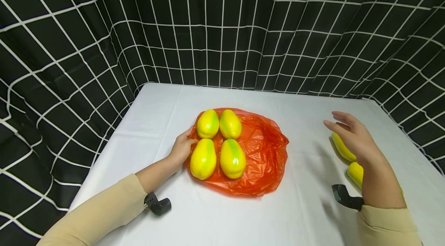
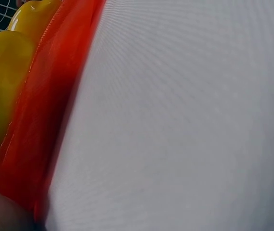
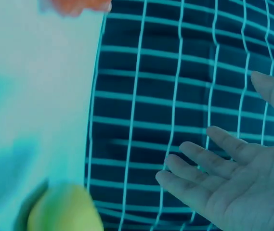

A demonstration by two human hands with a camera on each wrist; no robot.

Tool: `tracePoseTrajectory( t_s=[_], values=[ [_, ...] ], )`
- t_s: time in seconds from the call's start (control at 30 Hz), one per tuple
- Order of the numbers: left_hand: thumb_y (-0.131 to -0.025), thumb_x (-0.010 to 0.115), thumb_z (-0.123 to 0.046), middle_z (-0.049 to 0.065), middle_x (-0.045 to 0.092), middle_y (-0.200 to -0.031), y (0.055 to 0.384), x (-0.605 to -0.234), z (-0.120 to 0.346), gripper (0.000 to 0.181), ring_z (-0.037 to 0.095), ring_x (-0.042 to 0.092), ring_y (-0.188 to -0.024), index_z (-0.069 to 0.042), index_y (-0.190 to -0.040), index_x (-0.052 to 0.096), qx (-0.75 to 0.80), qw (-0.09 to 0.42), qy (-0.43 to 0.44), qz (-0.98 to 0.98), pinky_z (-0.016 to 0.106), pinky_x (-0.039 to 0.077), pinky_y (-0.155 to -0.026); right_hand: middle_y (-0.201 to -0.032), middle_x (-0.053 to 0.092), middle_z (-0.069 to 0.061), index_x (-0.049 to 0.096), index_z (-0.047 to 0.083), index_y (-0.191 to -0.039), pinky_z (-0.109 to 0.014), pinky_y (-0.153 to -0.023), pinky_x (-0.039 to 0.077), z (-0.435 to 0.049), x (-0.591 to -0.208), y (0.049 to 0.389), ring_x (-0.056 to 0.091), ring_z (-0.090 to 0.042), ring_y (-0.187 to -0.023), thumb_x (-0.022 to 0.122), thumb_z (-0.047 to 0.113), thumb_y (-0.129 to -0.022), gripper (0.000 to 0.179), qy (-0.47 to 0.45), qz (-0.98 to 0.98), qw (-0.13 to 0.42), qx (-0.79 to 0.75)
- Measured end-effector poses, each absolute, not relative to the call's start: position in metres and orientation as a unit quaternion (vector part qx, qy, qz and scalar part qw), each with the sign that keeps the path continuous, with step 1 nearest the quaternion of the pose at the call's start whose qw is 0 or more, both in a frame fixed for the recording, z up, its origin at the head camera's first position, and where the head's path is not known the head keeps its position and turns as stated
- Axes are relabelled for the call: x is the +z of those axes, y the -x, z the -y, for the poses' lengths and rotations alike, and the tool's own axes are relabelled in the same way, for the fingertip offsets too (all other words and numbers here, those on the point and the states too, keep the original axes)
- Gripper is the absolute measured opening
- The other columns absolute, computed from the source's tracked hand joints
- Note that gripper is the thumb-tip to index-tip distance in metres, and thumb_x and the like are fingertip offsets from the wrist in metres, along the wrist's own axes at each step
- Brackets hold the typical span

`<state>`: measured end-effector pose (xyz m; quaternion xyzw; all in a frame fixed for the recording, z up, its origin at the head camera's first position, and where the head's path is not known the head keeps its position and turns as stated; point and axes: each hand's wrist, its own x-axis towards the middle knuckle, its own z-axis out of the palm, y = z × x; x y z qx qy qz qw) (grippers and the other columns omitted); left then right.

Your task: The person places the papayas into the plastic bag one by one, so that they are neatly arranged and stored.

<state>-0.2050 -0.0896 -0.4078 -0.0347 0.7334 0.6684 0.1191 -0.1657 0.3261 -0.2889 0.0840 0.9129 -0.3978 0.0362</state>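
A red plastic bag (image 1: 264, 153) lies spread on the table, its right side crumpled. Several glossy yellow fruits with green streaks, like mangoes (image 1: 203, 160), rest on its left half in two rows. My left hand (image 1: 181, 148) pinches the bag's left edge, thumb on top and the other fingers mostly hidden beneath. In the left wrist view the red bag edge (image 2: 50, 96) runs up beside the fruit (image 2: 4, 82). My right hand (image 1: 354, 139) is raised over the table's right side, fingers extended and holding nothing; the right wrist view shows its open palm (image 3: 238, 178).
More yellow fruits (image 1: 342, 147) lie on the table at the right, partly hidden below my right hand and forearm. A white cloth covers the table (image 1: 295, 219). Black curtains with a white grid (image 1: 215, 37) stand behind it and on both sides.
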Motion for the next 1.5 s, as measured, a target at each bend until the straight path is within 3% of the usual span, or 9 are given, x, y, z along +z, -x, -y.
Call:
tracePoseTrajectory(
  t_s=[0.27, 0.47, 0.63, 0.87, 1.2, 1.5],
  values=[
    [-0.093, 0.038, -0.006, 0.003, 0.021, -0.156, 0.203, -0.412, 0.093, 0.057, 0.023, 0.017, -0.144, -0.010, -0.148, 0.023, 0.666, 0.121, 0.026, -0.735, 0.041, 0.016, -0.118, -0.150, 0.007, -0.033, 0.007, 0.004, -0.149, -0.075, -0.096, 0.021, -0.370, -0.303, 0.135, 0.015, -0.056, -0.130, 0.041, 0.052, -0.093, 0.081, -0.116, -0.911, 0.065, -0.391],
    [-0.093, 0.039, -0.005, 0.002, 0.022, -0.155, 0.202, -0.410, 0.090, 0.057, 0.021, 0.017, -0.144, -0.010, -0.148, 0.024, 0.670, 0.120, 0.023, -0.733, 0.040, 0.017, -0.118, -0.149, 0.004, -0.035, 0.009, 0.004, -0.149, -0.074, -0.096, 0.022, -0.413, -0.326, 0.119, 0.015, -0.058, -0.128, 0.041, 0.052, -0.093, 0.081, -0.171, -0.923, 0.030, -0.344],
    [-0.093, 0.038, -0.005, 0.003, 0.022, -0.155, 0.203, -0.409, 0.090, 0.057, 0.022, 0.017, -0.144, -0.010, -0.148, 0.024, 0.666, 0.117, 0.025, -0.737, 0.040, 0.016, -0.118, -0.149, 0.003, -0.034, 0.012, -0.005, -0.146, -0.074, -0.099, 0.018, -0.432, -0.333, 0.100, 0.017, -0.056, -0.124, 0.041, 0.041, -0.096, 0.074, -0.224, -0.911, -0.006, -0.347],
    [-0.093, 0.038, -0.005, 0.002, 0.022, -0.155, 0.203, -0.409, 0.090, 0.056, 0.022, 0.017, -0.144, -0.010, -0.148, 0.024, 0.669, 0.117, 0.023, -0.734, 0.040, 0.017, -0.118, -0.152, -0.003, -0.028, 0.005, -0.004, -0.147, -0.071, -0.105, 0.004, -0.446, -0.347, 0.082, 0.005, -0.053, -0.134, 0.042, 0.039, -0.095, 0.077, -0.296, -0.865, 0.024, -0.405],
    [-0.094, 0.037, -0.006, 0.001, 0.020, -0.156, 0.205, -0.409, 0.091, 0.056, 0.021, 0.015, -0.144, -0.009, -0.148, 0.023, 0.668, 0.118, 0.021, -0.734, 0.040, 0.015, -0.119, -0.154, -0.002, -0.023, 0.010, -0.001, -0.147, -0.064, -0.109, 0.016, -0.457, -0.373, 0.080, 0.012, -0.048, -0.128, 0.045, 0.043, -0.094, 0.078, -0.301, -0.860, 0.053, -0.409],
    [-0.094, 0.037, -0.006, 0.002, 0.022, -0.155, 0.205, -0.409, 0.091, 0.056, 0.021, 0.016, -0.144, -0.010, -0.148, 0.023, 0.668, 0.122, 0.022, -0.734, 0.040, 0.015, -0.118, -0.155, 0.000, -0.021, 0.010, 0.012, -0.150, -0.064, -0.107, 0.022, -0.498, -0.419, 0.090, 0.014, -0.047, -0.129, 0.053, 0.057, -0.085, 0.090, -0.324, -0.855, 0.063, -0.400]
  ],
)
